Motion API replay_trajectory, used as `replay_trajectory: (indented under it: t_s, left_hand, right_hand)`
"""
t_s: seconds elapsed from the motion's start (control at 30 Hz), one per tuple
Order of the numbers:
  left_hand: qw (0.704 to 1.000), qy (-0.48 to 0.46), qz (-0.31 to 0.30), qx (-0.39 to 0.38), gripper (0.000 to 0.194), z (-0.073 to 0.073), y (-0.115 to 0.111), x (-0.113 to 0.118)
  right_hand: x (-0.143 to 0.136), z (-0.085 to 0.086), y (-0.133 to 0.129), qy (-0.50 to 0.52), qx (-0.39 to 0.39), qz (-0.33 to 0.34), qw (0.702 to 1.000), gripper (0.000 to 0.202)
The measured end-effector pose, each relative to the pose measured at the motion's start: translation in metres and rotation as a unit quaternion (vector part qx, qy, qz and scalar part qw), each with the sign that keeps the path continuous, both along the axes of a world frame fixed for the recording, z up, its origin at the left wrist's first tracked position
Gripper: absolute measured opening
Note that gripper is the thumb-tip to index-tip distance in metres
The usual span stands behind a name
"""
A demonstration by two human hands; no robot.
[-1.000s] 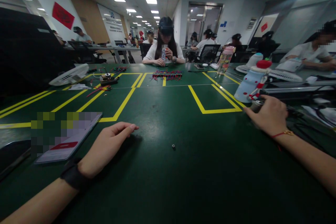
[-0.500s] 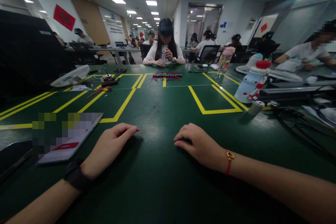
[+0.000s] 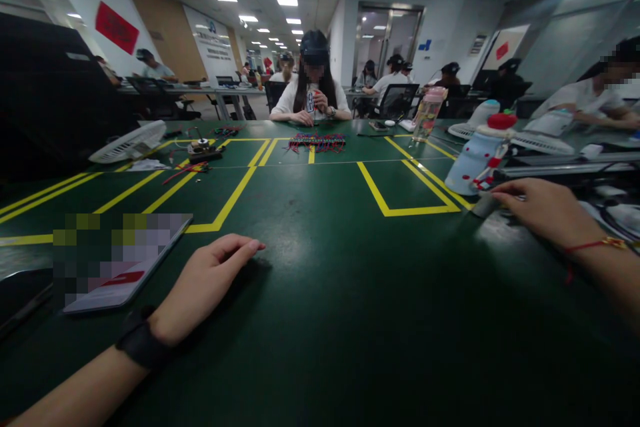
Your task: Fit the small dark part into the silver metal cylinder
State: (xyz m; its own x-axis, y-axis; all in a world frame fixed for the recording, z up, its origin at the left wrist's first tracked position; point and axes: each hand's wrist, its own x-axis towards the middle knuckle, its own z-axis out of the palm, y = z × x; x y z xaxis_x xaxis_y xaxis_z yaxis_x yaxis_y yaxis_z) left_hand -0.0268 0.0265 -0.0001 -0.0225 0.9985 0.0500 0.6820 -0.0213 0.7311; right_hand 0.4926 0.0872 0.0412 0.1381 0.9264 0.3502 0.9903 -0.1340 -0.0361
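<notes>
My left hand (image 3: 207, 283) rests on the green table (image 3: 300, 320), thumb and fingertips together with nothing seen between them. A phone-like slab with a lit screen (image 3: 145, 273) is just to its left. Over on the right, the fingers of my right hand (image 3: 545, 210) are closed at the top of a small grey metal cylinder (image 3: 483, 205). The far side of this grip is hidden. The cylinder stands on the table by a light blue bottle (image 3: 470, 160) with a red top.
Yellow tape (image 3: 423, 211) marks areas on the table. A bundle of coloured wires (image 3: 317, 142) lies at the far side, before a seated person (image 3: 313, 100) holding a can. A clear bottle (image 3: 429, 117), white fans (image 3: 133, 142) and loose electronic parts (image 3: 203, 150) are around.
My right hand has moved from the middle of the table out to the right, onto the grey metal cylinder. My left hand has stayed in place.
</notes>
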Motion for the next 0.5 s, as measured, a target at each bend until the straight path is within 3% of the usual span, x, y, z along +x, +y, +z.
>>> replay_trajectory:
  t_s: [0.27,0.5]
  left_hand:
    - [1.0,-0.015,0.001,0.014,0.036,-0.001,-0.001,0.004]
    - [1.0,-0.022,0.0,0.006,0.035,-0.002,-0.001,0.003]
  right_hand:
    - [0.0,-0.012,0.01,0.038,0.018,-0.036,0.998,0.035]
    - [0.002,-0.011,0.011,0.118,0.038,-0.061,0.99,0.037]
